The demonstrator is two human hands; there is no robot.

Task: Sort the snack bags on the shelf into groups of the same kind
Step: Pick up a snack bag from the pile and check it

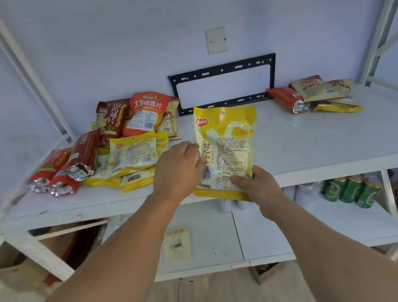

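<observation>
A yellow snack bag [227,144] is held upright over the front edge of the white shelf [319,144]. My right hand [256,183] grips its bottom right corner. My left hand [180,169] touches the bag's left edge, fingers bent against it. On the shelf's left lies a mixed pile: yellow bags [132,160], dark red bags [74,165] with silver ends, and an orange bag [146,112] leaning at the back. At the far right sits a smaller pile with an orange-red bag [288,100], tan bags [324,87] and a yellow bag [337,107].
A black metal bracket [224,83] hangs on the wall behind the shelf. White uprights [28,72] frame both sides. The lower shelf holds green cans [352,190], white bottles [226,204] and a pale packet [176,243]. Cardboard boxes [13,274] stand lower left.
</observation>
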